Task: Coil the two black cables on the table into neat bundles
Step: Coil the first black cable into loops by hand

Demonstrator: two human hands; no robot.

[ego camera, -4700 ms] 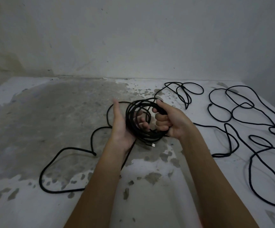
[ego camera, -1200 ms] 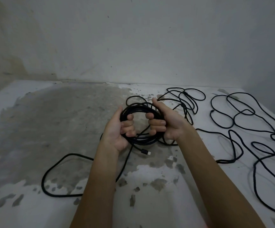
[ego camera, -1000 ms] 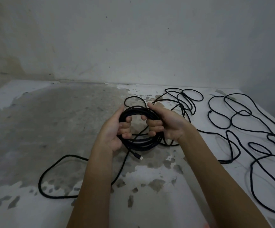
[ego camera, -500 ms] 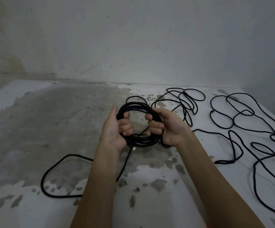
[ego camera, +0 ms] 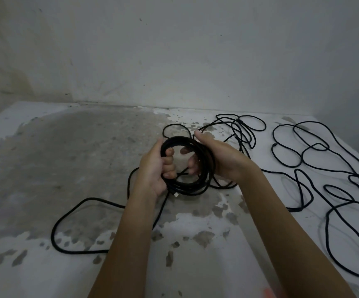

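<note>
- The left hand (ego camera: pixel 155 168) is clenched round the left side of the coiled cable (ego camera: pixel 195 188), with its fingers hooked through the ring and its thumb lying up along the outer edge.
- The right hand (ego camera: pixel 221 160) grasps the right side of the same coil, fingers curled in through the opening and thumb stretched over the top.
- The coil is held between the two hands just above the middle of the surface (ego camera: pixel 45 158), as a round bundle of several black turns.
- A pale connector (ego camera: pixel 176 194) pokes out at the bottom of the bundle, beside the heel of the left hand.
- A loose tail (ego camera: pixel 52 233) runs from under the left forearm and sweeps in one wide loop across the left of the surface.
- More loose loops (ego camera: pixel 247 134) lie just behind the right hand; which cable they belong to cannot be told.
- The second cable (ego camera: pixel 326 224) sprawls uncoiled in wandering loops across the right side.
- The surface is white with a big worn grey patch, and it meets a plain pale wall (ego camera: pixel 174 50).
</note>
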